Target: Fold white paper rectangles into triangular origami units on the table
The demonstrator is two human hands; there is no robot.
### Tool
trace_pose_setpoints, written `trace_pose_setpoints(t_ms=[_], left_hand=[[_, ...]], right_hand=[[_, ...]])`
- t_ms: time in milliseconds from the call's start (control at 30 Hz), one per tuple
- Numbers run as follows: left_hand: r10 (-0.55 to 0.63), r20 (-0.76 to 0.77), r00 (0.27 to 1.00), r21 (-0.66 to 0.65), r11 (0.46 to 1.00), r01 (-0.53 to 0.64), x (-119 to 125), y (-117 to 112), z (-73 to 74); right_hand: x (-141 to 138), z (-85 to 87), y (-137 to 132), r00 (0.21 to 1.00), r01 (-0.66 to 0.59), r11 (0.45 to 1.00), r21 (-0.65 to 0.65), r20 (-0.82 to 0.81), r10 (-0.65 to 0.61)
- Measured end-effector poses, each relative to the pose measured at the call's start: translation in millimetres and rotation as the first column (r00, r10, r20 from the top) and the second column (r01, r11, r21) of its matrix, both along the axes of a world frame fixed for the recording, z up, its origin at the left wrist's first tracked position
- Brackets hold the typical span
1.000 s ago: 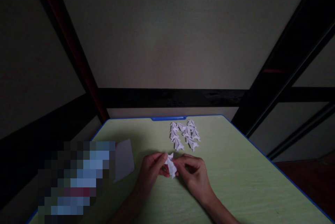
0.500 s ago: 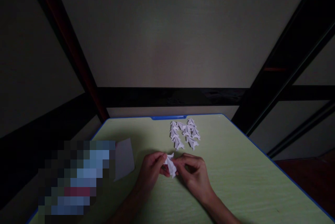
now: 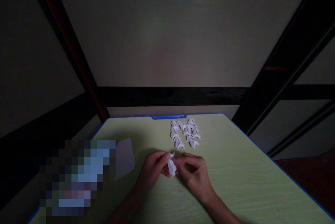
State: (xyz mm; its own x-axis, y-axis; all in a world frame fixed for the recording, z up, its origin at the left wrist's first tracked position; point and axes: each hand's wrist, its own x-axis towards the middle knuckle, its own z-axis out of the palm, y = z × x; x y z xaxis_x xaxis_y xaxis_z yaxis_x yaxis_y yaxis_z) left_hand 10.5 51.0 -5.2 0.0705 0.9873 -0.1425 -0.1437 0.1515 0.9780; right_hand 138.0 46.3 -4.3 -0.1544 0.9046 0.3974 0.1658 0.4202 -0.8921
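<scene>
On green bench (image 3: 248,178): white paper pieces (image 3: 187,131), clustered. Nearer: one folded paper (image 3: 171,167), pinched in grip of left hand (image 3: 152,166) and right hand (image 3: 195,175).

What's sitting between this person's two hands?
A folded white paper, held from both sides: the left hand is at one edge, the right hand at the other. The head view shows it.

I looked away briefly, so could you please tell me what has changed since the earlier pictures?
The left hand has moved its thumb slightly right over the folded white paper, whose lower end now looks blunter. The right hand keeps its grip. The clustered white pieces and pale sheet stayed put.
</scene>
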Motion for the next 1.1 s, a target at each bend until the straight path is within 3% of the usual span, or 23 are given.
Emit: trace_pose_setpoints(t_ms=[333, 567, 833, 1100], left_hand=[[0.002, 0.019, 1.0, 0.048, 0.999, -0.003, -1.6, 0.2, -5.8], [0.016, 0.133, 0.991, -0.01, 1.0, -0.015, -2.4, 1.0, -6.2], [0.044, 0.05, 0.998, 0.001, 0.999, -0.044, 0.0, -0.5, -3.2], [0.03, 0.063, 0.998, -0.005, 1.0, -0.029, 0.1, -0.1, -1.6]], right_hand=[[-0.8, 0.4, -2.0, 0.999, -0.026, 1.0, 0.002, 0.032, 0.026], [-1.0, 2.5, -2.1, 0.998, -0.001, 0.999, 0.044, 0.055, -0.001], [0.5, -1.1, -1.3, 0.999, -0.007, 0.998, 0.066, 0.054, 0.003], [0.7, 0.1, -1.7, 0.997, -0.005, 0.997, 0.075, 0.072, -0.001]])
